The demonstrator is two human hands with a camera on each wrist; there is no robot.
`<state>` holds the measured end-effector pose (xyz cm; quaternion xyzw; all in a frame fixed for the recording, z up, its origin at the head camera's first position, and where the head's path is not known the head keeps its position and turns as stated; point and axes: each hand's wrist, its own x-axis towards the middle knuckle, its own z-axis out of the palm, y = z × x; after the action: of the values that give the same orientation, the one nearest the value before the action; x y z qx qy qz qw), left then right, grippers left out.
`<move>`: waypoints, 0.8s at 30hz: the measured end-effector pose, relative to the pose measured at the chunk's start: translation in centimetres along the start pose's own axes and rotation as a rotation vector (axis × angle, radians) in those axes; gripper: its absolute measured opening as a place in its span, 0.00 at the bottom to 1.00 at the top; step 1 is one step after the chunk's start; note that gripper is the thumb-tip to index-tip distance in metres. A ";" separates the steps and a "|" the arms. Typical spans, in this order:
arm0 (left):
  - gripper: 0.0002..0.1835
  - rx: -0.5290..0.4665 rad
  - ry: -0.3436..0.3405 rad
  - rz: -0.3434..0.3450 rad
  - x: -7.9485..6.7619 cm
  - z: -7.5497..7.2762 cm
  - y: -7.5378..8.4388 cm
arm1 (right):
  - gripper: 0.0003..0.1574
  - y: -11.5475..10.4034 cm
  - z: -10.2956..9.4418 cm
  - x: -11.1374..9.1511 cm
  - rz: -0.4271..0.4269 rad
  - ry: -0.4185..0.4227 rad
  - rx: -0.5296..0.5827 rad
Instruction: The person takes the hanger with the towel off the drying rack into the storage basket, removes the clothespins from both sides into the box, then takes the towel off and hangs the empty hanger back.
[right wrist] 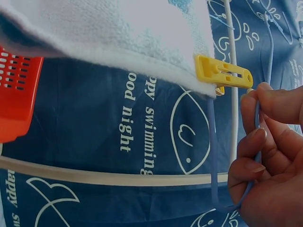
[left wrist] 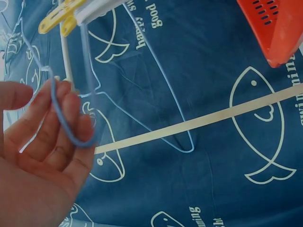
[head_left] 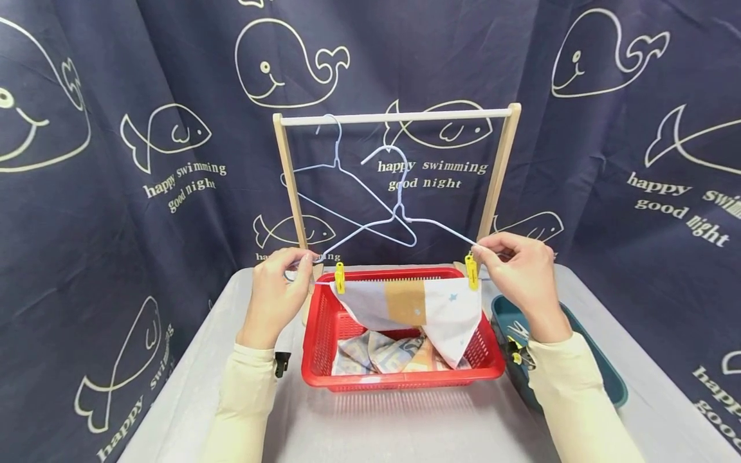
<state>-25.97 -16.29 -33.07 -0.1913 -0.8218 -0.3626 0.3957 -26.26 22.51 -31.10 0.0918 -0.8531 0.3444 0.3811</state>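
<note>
A light-blue wire hanger (head_left: 398, 209) is held up between both hands, its hook upward. My left hand (head_left: 278, 296) holds its left end, the blue wire looping across the fingers in the left wrist view. At the other end my right hand (head_left: 523, 276) pinches the wire between thumb and index finger. A white cloth (head_left: 370, 305) with a mustard band hangs from the bottom bar. One yellow clothespin (head_left: 339, 278) fastens its left corner, and another yellow clothespin (right wrist: 222, 72) its right corner. The cloth droops over the red basket (head_left: 405, 378).
Behind stands a wooden rack with a white rod (head_left: 370, 118); a second blue hanger (head_left: 338, 164) hangs near its left post. Folded printed cloths (head_left: 382, 352) lie in the basket. On the right, a dark-green bin (head_left: 613, 386) contains clothespins, partly hidden by my arm.
</note>
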 end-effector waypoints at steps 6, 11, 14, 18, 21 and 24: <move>0.05 -0.026 0.025 0.054 0.0 0.2 -0.3 | 0.08 0.1 0.5 -0.2 0.018 0.009 0.012; 0.04 -0.068 0.023 0.101 -0.1 -0.1 -0.5 | 0.10 0.0 0.8 -0.2 0.043 0.000 0.029; 0.04 -0.084 0.017 0.098 -0.2 -0.3 -0.7 | 0.10 -0.1 1.1 -0.2 0.054 -0.010 0.042; 0.04 -0.109 0.011 0.060 -0.2 -0.2 -1.1 | 0.09 0.1 1.4 -0.4 0.036 -0.018 0.047; 0.05 -0.129 0.002 0.012 -0.3 0.0 -1.4 | 0.09 0.4 1.5 -0.4 0.020 -0.031 0.030; 0.06 -0.147 -0.007 -0.020 -0.3 0.2 -1.6 | 0.10 0.5 1.5 -0.5 0.014 -0.043 0.012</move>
<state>-26.85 -17.25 -34.13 -0.2131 -0.7960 -0.4254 0.3742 -27.03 21.87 -32.42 0.0956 -0.8597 0.3500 0.3596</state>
